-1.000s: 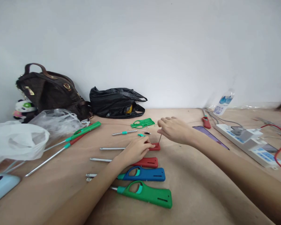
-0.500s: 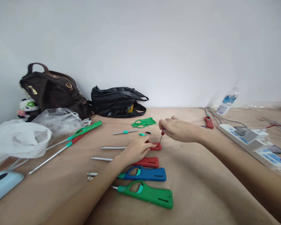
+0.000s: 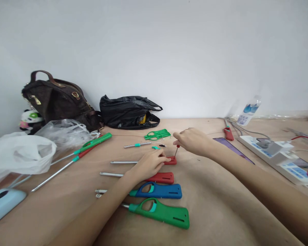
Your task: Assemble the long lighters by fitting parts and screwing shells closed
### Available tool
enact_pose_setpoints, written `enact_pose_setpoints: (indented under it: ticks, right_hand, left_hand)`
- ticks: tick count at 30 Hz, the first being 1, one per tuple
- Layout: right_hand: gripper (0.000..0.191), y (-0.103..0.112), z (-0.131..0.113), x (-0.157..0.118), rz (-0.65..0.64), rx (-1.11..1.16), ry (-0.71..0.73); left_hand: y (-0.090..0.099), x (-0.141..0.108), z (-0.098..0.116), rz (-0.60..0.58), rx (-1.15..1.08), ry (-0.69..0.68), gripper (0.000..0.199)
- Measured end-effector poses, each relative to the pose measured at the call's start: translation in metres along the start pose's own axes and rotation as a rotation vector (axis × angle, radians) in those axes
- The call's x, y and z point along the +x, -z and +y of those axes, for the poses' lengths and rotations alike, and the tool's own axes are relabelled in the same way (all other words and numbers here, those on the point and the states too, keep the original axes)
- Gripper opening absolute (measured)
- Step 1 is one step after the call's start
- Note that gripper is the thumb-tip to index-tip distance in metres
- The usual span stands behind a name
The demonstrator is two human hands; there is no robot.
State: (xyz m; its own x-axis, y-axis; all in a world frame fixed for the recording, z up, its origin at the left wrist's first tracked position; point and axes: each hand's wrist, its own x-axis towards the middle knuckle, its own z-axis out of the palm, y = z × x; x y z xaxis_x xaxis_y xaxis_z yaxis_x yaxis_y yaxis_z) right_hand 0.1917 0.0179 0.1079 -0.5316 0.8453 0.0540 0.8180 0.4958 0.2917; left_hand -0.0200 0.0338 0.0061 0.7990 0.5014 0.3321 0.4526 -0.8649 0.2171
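Lying across the middle of the frame, the upper red lighter (image 3: 172, 161) is held down by the bent fingers of the left hand (image 3: 149, 164). The right hand (image 3: 191, 139), just right of centre, grasps a small screwdriver (image 3: 177, 151), tip at the lighter's right end; to prevent slipping, press straight along the shaft and turn slowly.

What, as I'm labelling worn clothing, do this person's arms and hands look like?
The left forearm and right forearm are bare, with no sleeve, watch or bracelet showing. The left hand and right hand are ungloved. No rings show on the fingers; nails are too small to judge.
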Motion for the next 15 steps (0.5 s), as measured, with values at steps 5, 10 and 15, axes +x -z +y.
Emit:
enact_pose_setpoints:
  ticks: [5,10,15]
  right_hand:
    - [0.027,-0.001,0.0056,-0.002,-0.017,0.033,-0.031]
    - [0.017,0.0013,0.0045,-0.003,-0.051,0.076,0.0]
    - [0.027,0.0022,0.001,0.0005,-0.037,-0.038,-0.06]
  left_hand:
    - [0.0004,0.0003,0.0004,-0.001,-0.016,0.004,0.03]
    - [0.003,0.0007,0.0038,-0.004,-0.003,0.029,0.031]
    - [0.0032,0.0007,0.0037,-0.008,0.001,0.026,0.03]
